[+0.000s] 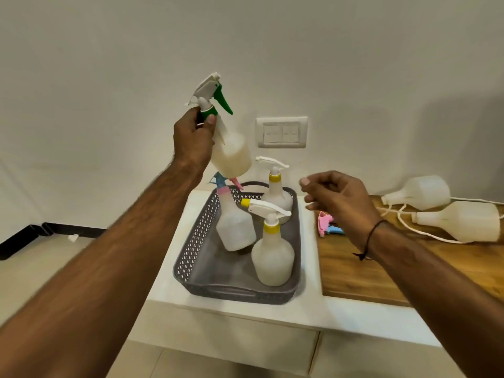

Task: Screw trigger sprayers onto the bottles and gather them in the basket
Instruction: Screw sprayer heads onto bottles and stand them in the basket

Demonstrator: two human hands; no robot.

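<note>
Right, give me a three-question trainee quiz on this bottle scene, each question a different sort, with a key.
1. True or false: the left hand holds the green-trigger bottle above the basket.
2. How many bottles stand in the basket? A) two B) three C) five
3. Fill in: the two uncapped bottles lie on the ____ board.

Key: 1 true. 2 B. 3 wooden. The right hand is open and holds nothing; a loose pink and blue sprayer lies on the board beside it.

Left hand (193,137) raised, clenched; right hand (336,199) loosely open.
</note>
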